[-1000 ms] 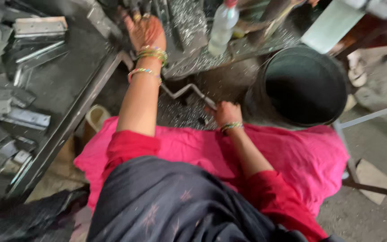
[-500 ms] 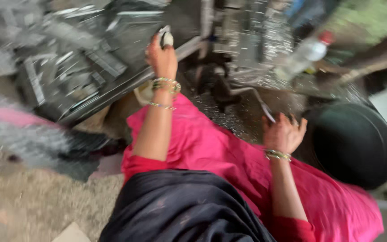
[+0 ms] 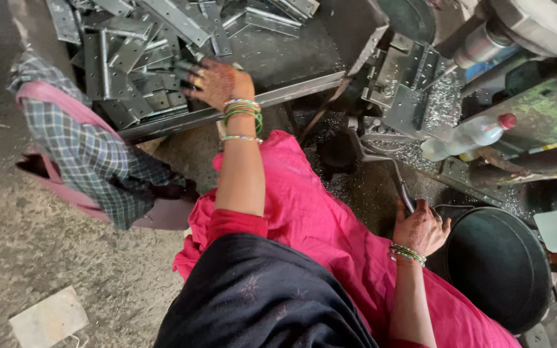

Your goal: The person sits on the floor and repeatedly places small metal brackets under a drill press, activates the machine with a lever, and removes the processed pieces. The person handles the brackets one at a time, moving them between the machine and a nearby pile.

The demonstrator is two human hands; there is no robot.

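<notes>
Left hand [image 3: 219, 80] reaching into grey folded sheet-metal brackets [image 3: 138, 61] on dark steel tray [image 3: 278, 61], fingers spread (grip unclear). Right hand [image 3: 421, 227] closed around thin dark metal lever [image 3: 400, 180], beside round black bucket [image 3: 499, 264].

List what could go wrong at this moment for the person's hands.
The bare left hand reaches into a loose pile of metal brackets, so sharp edges might cut it. The right hand grips the machine lever while the view faces the tray, so a blind pull seems possible. Metal shavings lie nearby.

Left hand [image 3: 217, 82] fingers buried among metal brackets [image 3: 130, 58]; black tub [image 3: 498, 264] partly hidden.
</notes>
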